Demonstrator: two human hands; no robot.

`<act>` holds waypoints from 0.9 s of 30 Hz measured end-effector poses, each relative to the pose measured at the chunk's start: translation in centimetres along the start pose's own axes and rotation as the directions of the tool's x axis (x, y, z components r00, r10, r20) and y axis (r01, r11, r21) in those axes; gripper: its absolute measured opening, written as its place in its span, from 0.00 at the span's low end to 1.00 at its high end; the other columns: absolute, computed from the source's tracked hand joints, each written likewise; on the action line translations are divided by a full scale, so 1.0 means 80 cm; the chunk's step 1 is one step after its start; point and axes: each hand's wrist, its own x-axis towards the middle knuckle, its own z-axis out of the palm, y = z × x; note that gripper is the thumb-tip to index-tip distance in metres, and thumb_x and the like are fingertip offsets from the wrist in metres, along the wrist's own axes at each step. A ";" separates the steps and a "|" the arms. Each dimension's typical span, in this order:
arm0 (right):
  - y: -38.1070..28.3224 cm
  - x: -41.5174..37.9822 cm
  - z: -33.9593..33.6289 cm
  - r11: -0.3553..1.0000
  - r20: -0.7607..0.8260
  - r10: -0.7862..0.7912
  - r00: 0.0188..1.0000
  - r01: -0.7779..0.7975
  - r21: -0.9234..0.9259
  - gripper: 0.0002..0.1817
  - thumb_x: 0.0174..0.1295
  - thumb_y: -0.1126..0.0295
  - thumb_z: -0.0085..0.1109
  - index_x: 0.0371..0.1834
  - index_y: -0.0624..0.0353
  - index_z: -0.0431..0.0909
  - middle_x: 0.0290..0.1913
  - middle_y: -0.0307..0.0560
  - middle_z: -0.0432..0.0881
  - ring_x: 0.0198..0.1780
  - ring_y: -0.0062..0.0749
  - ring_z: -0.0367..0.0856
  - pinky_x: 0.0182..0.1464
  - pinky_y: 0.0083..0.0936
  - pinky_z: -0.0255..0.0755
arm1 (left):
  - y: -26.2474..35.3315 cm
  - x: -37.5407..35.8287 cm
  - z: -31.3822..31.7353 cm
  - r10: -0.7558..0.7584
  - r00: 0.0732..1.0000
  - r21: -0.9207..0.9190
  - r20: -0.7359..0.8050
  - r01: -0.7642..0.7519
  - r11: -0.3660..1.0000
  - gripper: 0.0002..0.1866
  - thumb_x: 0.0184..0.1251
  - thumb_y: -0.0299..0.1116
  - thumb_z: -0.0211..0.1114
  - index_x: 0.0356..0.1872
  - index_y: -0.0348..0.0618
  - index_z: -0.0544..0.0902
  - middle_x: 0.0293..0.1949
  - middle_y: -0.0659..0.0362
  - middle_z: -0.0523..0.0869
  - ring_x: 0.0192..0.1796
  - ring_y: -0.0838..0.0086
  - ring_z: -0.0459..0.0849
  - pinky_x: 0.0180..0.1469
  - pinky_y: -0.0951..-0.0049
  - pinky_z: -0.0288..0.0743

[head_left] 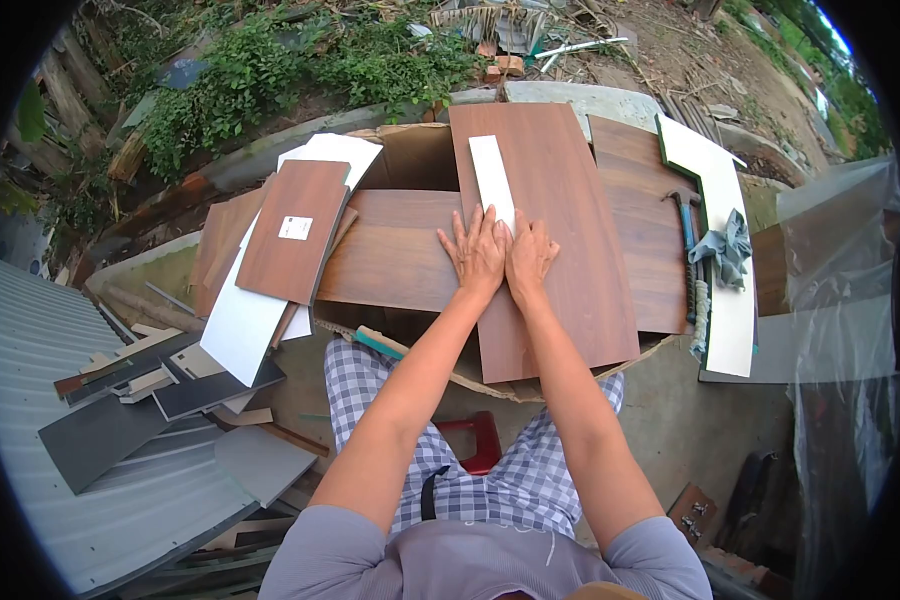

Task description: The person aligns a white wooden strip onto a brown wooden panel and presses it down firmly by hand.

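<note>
A wide brown wood-grain board [570, 240] lies across the work surface before me, with a narrow white strip [489, 175] on top of it. My left hand [478, 252] rests palm down with fingers spread, over the board's left edge and touching the lower end of the strip. Right beside it, my right hand [532, 252] lies on the board with its fingers stretched forward, close to the strip's lower end. The hands cover that end of the strip, so its full length is hidden. Beneath the wide board, another brown panel [390, 245] runs to the left.
A hammer [686, 225], a grey cloth [727, 248] and a notched white panel [730, 325] lie on the right. Brown and white boards [295, 195] are stacked at left. Offcuts [105, 440] cover corrugated metal [40, 330]. A red stool [485, 440] shows between my legs.
</note>
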 end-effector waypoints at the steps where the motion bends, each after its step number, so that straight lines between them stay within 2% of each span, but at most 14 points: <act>1: -0.001 0.006 0.003 1.000 0.000 0.001 1.000 -0.001 0.000 0.18 0.60 0.62 0.57 0.52 0.54 0.77 0.38 0.50 0.77 0.45 0.41 0.77 0.47 0.37 0.60 | 0.000 0.006 0.001 -0.007 1.000 -0.002 0.000 0.007 1.000 0.25 0.72 0.46 0.43 0.65 0.48 0.69 0.66 0.54 0.67 0.71 0.45 0.54 0.68 0.36 0.34; 11: -0.007 0.062 0.035 1.000 -0.013 -0.021 1.000 0.021 -0.006 0.17 0.61 0.60 0.56 0.51 0.52 0.78 0.38 0.50 0.77 0.42 0.41 0.77 0.46 0.36 0.60 | -0.006 0.067 0.012 -0.029 1.000 0.008 -0.010 0.029 1.000 0.24 0.72 0.45 0.43 0.65 0.48 0.70 0.66 0.54 0.68 0.71 0.46 0.53 0.69 0.37 0.34; 13: -0.009 0.072 0.037 1.000 0.010 -0.013 1.000 0.013 -0.006 0.17 0.61 0.60 0.56 0.51 0.52 0.78 0.38 0.50 0.77 0.42 0.41 0.78 0.46 0.36 0.59 | -0.009 0.076 0.017 -0.027 0.999 0.010 -0.024 0.028 1.000 0.25 0.73 0.47 0.39 0.65 0.49 0.70 0.66 0.54 0.68 0.71 0.47 0.54 0.69 0.37 0.35; 27: -0.010 0.123 0.075 1.000 -0.033 0.011 0.999 -0.011 0.003 0.17 0.62 0.58 0.56 0.52 0.50 0.78 0.40 0.51 0.77 0.44 0.41 0.78 0.47 0.37 0.58 | -0.020 0.137 0.035 -0.007 0.999 0.015 -0.053 0.008 1.000 0.25 0.73 0.47 0.40 0.63 0.49 0.72 0.65 0.54 0.70 0.70 0.47 0.56 0.69 0.37 0.35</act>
